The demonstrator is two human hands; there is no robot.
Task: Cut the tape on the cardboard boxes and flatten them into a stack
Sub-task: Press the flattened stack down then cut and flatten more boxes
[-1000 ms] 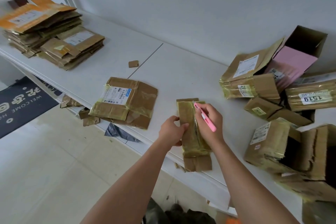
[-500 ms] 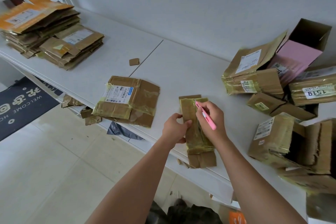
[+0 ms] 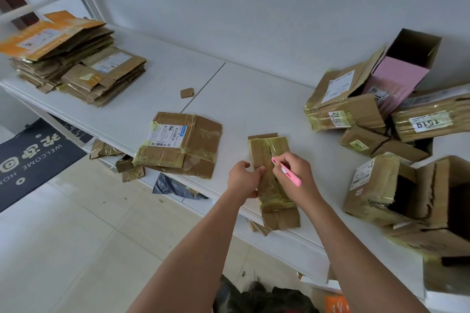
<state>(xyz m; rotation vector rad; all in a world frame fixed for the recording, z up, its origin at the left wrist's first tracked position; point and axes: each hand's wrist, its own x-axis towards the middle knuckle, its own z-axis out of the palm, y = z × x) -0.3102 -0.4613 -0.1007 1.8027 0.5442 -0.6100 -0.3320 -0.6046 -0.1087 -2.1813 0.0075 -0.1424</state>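
Observation:
A narrow, tape-wrapped cardboard box (image 3: 264,152) lies flat near the front edge of the white table (image 3: 244,99). My left hand (image 3: 243,179) grips its left side. My right hand (image 3: 296,174) rests on the box's right half and holds a pink cutter (image 3: 288,173), its tip pointing up-left at the taped middle seam. A flattened box with a shipping label (image 3: 180,142) lies to the left. The stack of flattened boxes (image 3: 68,58) sits at the far left of the table. Several boxes still in shape (image 3: 381,114) are heaped at the right.
A small cardboard scrap (image 3: 187,93) lies mid-table. Cardboard and tape scraps (image 3: 119,160) sit on a lower ledge below the table edge. A dark doormat (image 3: 30,155) covers the tiled floor at left. A white wall runs behind the table.
Both hands stay on the narrow box; the cutter tip has shifted slightly along the seam. The view has tilted a little, nothing else moved.

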